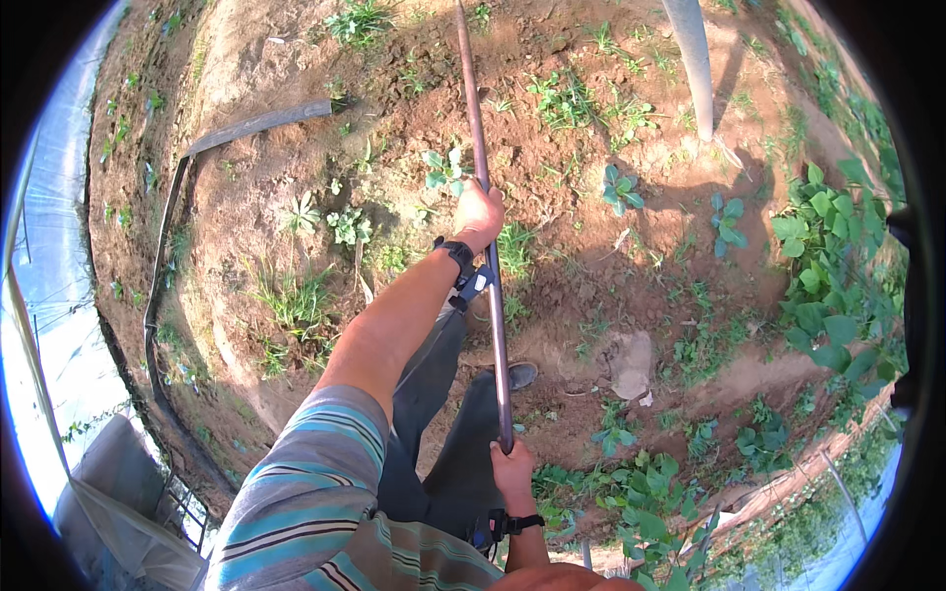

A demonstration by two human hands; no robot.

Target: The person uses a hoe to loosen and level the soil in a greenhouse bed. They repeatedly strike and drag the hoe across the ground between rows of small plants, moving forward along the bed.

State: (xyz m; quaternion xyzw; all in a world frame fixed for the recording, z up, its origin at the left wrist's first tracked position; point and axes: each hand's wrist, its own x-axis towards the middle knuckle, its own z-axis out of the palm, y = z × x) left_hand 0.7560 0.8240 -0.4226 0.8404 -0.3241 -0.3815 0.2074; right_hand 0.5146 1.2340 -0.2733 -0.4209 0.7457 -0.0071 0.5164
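A long, straight brown pole [501,335] runs from near my body up past the top edge, so its far end is out of view. My left hand [479,212] is wrapped around it partway along, with the arm stretched forward. Close to the near end, my right hand [512,471] grips the same pole. Just beside the left hand, a small leafy seedling [443,171] grows from the brown soil [552,256]. Both wrists wear dark bands.
Several seedlings [622,189] and grass tufts [296,300] dot the ground. A grey post [693,69] stands at the far right. A black hose [163,256] runs along the left, joining a flat grey strip [261,125]. Denser leafy plants [833,266] fill the right side. My shoe [520,375] shows beside the pole.
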